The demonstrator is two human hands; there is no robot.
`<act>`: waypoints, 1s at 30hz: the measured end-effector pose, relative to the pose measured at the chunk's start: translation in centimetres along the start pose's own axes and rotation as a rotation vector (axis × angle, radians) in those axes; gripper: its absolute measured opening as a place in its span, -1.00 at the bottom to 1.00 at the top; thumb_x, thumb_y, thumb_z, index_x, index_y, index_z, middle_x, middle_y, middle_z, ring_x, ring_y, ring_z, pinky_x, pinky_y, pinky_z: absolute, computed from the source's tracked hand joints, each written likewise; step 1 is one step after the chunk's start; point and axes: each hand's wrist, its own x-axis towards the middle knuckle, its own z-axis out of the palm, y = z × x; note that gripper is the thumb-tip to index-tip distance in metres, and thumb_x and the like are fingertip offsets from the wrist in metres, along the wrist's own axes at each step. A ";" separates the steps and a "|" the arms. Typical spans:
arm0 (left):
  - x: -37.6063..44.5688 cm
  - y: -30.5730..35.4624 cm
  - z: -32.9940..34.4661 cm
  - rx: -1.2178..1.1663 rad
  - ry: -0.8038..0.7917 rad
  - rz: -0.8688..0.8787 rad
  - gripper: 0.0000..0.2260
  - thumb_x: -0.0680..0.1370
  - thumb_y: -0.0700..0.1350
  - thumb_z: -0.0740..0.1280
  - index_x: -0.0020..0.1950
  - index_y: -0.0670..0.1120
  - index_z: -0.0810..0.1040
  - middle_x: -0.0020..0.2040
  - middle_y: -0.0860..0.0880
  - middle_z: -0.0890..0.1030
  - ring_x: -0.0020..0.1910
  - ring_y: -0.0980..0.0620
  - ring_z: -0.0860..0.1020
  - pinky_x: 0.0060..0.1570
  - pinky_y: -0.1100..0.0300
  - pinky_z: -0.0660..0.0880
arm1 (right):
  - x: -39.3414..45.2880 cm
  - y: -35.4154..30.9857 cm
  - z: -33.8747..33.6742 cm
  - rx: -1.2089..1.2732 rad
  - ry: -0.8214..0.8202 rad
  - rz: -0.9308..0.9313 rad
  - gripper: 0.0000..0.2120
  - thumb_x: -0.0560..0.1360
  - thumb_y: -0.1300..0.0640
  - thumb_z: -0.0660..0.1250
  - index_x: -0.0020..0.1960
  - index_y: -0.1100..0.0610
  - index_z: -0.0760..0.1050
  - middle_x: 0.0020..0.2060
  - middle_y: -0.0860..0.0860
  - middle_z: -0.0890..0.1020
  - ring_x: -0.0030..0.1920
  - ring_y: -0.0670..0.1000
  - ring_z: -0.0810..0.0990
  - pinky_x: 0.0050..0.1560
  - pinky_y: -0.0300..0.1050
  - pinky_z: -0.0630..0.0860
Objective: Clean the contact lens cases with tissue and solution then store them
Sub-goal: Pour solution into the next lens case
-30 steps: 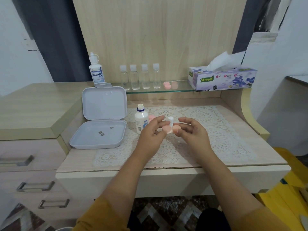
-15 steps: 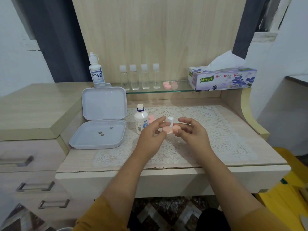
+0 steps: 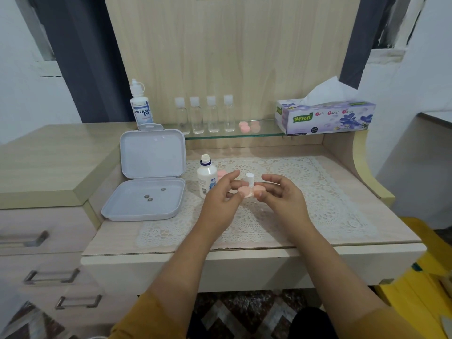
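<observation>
Storage box point(image 3: 146, 189) lies open at the left, ready for stowing. Uncapped solution bottle point(image 3: 207, 178) stands just beside my left hand point(image 3: 221, 195), which pinches one end of the pink lens case point(image 3: 252, 190) — my right hand point(image 3: 278, 194) pinches the other, held over the lace mat point(image 3: 318, 192) between both. Tissue box point(image 3: 325, 117) waits far right on the shelf.

Pink contact lens case point(image 3: 252, 190), two round wells side by side, held above the lace mat between both hands. Open solution bottle point(image 3: 206, 178) upright just left. Second pink case point(image 3: 249, 127) on glass shelf; tissue box point(image 3: 327, 117) at the shelf's right end.
</observation>
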 end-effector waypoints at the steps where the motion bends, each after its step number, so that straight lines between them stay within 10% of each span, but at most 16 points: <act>1: 0.0 0.0 0.0 -0.002 -0.005 -0.005 -0.59 0.55 -0.15 0.36 0.37 0.07 0.40 0.09 0.16 0.60 0.03 0.08 0.56 0.15 0.07 0.50 | 0.0 0.0 0.0 0.002 -0.002 -0.001 -0.67 0.45 0.29 0.45 0.16 0.07 0.53 -0.07 0.00 0.71 -0.04 -0.09 0.68 -0.08 -0.33 0.56; 30: 0.2 -0.2 -0.1 -0.018 0.087 0.011 -0.73 0.54 -0.25 0.34 0.00 0.14 0.49 0.03 0.05 0.62 0.06 0.06 0.58 0.17 0.02 0.52 | 0.3 0.9 0.3 -0.201 -0.030 -0.048 -0.70 0.45 0.16 0.47 0.18 0.07 0.60 -0.06 -0.08 0.69 -0.06 -0.17 0.64 -0.01 -0.24 0.55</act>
